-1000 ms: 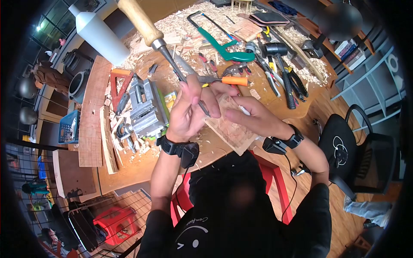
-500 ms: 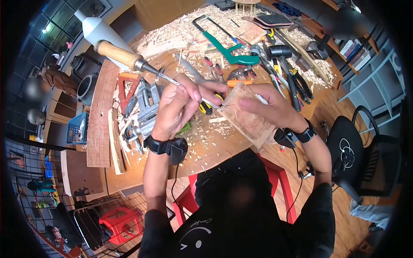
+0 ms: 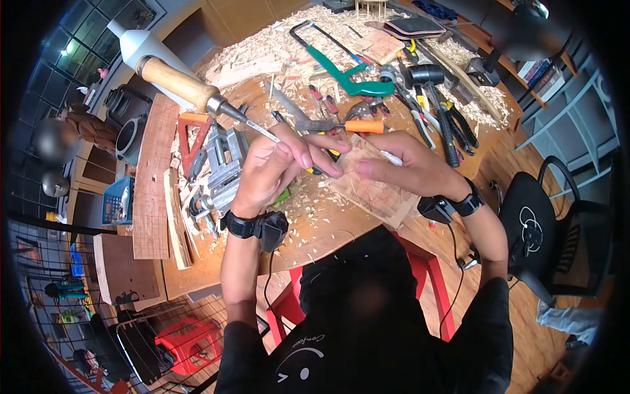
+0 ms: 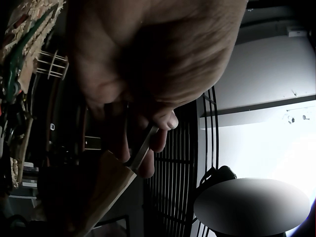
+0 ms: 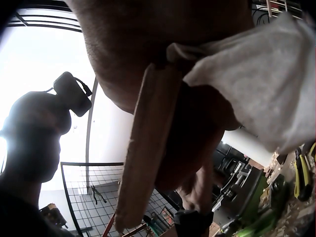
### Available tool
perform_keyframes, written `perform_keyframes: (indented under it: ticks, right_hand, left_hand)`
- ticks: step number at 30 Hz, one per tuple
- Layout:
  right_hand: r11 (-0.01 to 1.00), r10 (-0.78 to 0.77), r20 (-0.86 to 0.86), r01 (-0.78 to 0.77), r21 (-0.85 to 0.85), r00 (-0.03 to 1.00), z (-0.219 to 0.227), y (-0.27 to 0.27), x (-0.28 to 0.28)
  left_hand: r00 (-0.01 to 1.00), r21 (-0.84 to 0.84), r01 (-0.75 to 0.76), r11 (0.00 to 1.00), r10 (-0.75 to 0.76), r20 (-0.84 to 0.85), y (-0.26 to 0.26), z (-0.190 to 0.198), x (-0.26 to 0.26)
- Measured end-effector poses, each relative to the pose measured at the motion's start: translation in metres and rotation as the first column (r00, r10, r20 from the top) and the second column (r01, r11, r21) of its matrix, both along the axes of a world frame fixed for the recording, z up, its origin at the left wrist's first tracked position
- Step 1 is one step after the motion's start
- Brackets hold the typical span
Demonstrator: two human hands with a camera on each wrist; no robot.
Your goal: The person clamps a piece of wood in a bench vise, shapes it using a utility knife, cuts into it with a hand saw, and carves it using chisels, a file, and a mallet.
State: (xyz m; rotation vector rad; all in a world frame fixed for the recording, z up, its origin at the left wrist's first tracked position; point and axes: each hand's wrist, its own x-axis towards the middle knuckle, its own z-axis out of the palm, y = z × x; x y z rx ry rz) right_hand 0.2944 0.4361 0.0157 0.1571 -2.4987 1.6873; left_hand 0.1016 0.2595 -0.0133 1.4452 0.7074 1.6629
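My left hand (image 3: 262, 171) grips a wood chisel (image 3: 176, 82) by its steel shank, with the pale wooden handle slanting up to the left. Its tip is hidden by the fingers in the head view; in the left wrist view the blade (image 4: 143, 148) runs down to the edge of a small wooden board (image 4: 109, 190). That board (image 3: 371, 194), marked with lines on its face, is held by my right hand (image 3: 420, 164), thumb on top. A crumpled white cloth or tissue (image 5: 261, 84) sticks out from the right hand beside the board.
On the shavings-strewn table (image 3: 308, 243) stands a metal vise (image 3: 226, 161) at the left. Behind the hands lie a green hacksaw (image 3: 341, 75), an orange-handled tool (image 3: 364, 126), a black mallet (image 3: 430, 85) and several pliers. A black chair (image 3: 545, 230) stands at the right.
The chisel handle has swung down to the left as my left hand turned. My right hand and the board have shifted a little to the right, and the board has tilted since half a second ago.
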Motion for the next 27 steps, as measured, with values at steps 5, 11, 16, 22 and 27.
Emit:
perform_keyframes:
  ticks: [5,11,16,22,27]
  right_hand:
    - [0.999,0.022,-0.008,-0.023,-0.046,1.0,-0.007,-0.002,-0.004]
    - [0.994,0.054,-0.064,-0.059,-0.089,0.997,-0.019,-0.003,-0.009]
    - [0.993,0.042,-0.081,-0.05,-0.11,0.996,-0.023,-0.006,-0.012]
    - [0.995,0.037,-0.142,-0.049,-0.083,0.989,-0.038,-0.01,-0.025]
    - [0.99,0.064,-0.149,-0.082,-0.117,0.987,-0.041,-0.018,-0.03]
  left_hand:
    - [0.999,-0.024,-0.018,1.0,0.017,-0.052,-0.007,0.006,0.0]
    - [0.995,-0.062,-0.017,0.998,0.011,-0.101,-0.013,0.015,-0.001]
    - [0.984,-0.103,-0.119,0.988,0.104,-0.141,-0.015,0.022,0.004]
    - [0.981,-0.099,-0.103,0.99,0.085,-0.172,-0.014,0.019,-0.006]
    - [0.992,-0.131,-0.058,0.99,0.043,-0.12,-0.017,0.01,-0.012]
